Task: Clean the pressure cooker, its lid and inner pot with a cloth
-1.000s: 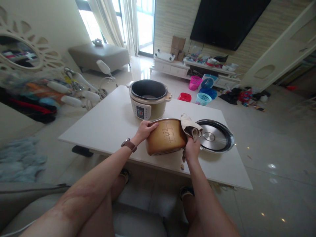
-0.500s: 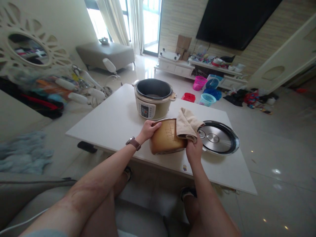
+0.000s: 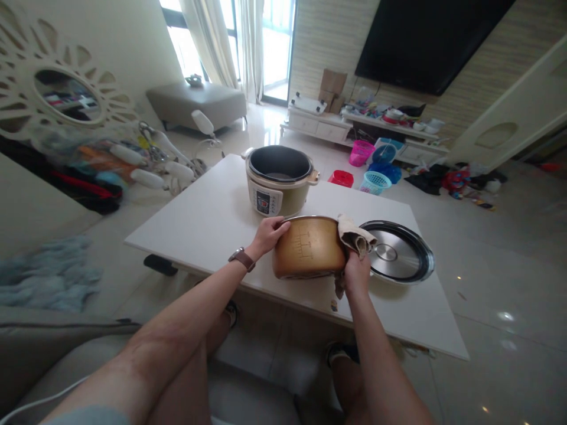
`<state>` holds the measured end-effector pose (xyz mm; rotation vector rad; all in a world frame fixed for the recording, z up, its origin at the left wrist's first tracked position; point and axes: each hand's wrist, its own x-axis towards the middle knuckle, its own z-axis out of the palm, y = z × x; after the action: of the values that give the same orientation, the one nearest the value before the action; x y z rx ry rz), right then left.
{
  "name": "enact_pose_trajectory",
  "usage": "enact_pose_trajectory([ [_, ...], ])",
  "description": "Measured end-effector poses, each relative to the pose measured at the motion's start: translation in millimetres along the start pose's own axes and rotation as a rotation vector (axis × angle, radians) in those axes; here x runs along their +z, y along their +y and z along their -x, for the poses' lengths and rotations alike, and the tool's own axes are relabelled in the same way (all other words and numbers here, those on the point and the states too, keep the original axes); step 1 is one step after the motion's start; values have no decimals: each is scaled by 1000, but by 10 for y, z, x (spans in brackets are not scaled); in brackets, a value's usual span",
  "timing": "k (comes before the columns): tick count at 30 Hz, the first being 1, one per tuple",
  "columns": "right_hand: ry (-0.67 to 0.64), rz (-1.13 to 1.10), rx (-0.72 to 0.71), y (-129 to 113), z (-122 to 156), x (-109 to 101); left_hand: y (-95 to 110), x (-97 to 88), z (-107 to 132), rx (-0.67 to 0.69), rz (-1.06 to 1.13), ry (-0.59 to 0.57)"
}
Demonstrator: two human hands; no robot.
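A golden-brown inner pot (image 3: pixel 310 248) with level marks on its side is held tilted over the near edge of the white table. My left hand (image 3: pixel 269 236) grips its left rim, thumb on the outer wall. My right hand (image 3: pixel 357 273) is closed on a beige cloth (image 3: pixel 353 234), which lies against the pot's right side. Behind the pot stands the pressure cooker body (image 3: pixel 281 189), uncovered, its control panel facing me. To the right, the round cooker lid (image 3: pixel 401 252) lies with its metal inside facing up.
The white table (image 3: pixel 190 218) has a small sticker-like spot (image 3: pixel 333 305) near its front edge. Beyond it on the floor are a red stool (image 3: pixel 341 178), a pink basket (image 3: pixel 361 153) and a light-blue basket (image 3: pixel 375 182). A grey sofa (image 3: pixel 248 389) is beneath me.
The cloth has moved from the pot's front wall round to its right side, with my right hand shifting slightly right and down. The pot has turned, its level marks now further left.
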<state>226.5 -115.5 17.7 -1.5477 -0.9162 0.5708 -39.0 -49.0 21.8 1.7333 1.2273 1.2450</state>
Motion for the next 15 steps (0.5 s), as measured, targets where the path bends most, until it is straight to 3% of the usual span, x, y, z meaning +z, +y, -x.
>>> enact_pose_trajectory([
  [4,1,29,-40,-19,13,6,157,5,-17,-5,-12,-24],
  [8,-49,117,-184,-145,110,-8,148,42,-8,-15,-28,-21],
  [11,-115,244,-461,-275,234,-34,103,58,-6,-13,-31,-23],
  [15,-308,432,-868,-430,392,-70,42,62,-1,-7,-6,-22],
])
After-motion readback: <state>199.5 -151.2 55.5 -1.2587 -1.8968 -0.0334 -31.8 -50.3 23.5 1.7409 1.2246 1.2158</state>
